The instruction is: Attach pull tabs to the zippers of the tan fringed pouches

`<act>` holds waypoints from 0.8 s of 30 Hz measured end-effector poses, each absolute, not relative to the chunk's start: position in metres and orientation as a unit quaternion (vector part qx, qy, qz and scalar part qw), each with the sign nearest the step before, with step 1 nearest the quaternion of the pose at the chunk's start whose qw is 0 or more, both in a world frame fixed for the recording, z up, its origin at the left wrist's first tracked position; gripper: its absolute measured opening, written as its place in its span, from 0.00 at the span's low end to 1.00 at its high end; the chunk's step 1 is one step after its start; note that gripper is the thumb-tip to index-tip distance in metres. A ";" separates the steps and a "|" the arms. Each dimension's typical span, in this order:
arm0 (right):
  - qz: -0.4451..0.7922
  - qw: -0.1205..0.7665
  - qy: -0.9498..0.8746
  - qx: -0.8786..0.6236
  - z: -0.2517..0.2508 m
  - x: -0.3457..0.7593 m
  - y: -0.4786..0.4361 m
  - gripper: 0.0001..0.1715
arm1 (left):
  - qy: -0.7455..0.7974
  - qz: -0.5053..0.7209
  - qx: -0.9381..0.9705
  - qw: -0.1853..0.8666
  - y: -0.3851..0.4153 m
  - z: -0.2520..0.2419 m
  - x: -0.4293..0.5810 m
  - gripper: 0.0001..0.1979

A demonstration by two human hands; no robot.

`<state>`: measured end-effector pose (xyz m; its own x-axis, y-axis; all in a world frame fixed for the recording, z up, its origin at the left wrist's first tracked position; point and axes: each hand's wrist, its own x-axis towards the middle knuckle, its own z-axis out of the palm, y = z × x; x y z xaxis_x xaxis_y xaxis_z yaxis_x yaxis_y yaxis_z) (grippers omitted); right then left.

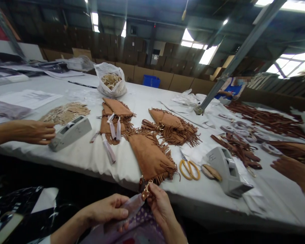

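Note:
At the table's near edge my right hand (159, 202) pinches a gold metal clasp (145, 191) hanging from a tan fringed suede bag (149, 156) that lies over the edge. My left hand (109, 210) is closed on a thin translucent strip of wrapping (132, 206) that reaches up to the clasp. Both hands sit below the table top, close together.
More fringed bags (173, 123) and wrapped pieces (112, 127) lie on the white table (91, 159). Yellow-handled scissors (189, 168) and two grey tape dispensers (71, 132) (226, 169) stand near. Another person's hand (34, 132) rests at left; another hand (293, 171) at right. A plastic bag (110, 83) stands behind.

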<state>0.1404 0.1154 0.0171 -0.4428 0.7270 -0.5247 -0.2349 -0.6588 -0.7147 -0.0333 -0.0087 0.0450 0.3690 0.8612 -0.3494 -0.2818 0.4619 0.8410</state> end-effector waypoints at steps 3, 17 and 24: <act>0.789 0.320 -0.283 -0.441 0.017 0.136 0.114 0.19 | 0.478 0.398 0.350 0.700 -0.006 0.023 -0.025 0.22; 0.687 0.391 -0.354 -0.499 0.016 0.143 0.121 0.29 | 0.599 0.335 0.472 0.553 0.018 0.017 -0.010 0.06; 0.699 0.378 -0.361 -0.489 0.006 0.144 0.119 0.27 | 0.561 0.400 0.415 0.594 0.027 0.008 0.003 0.07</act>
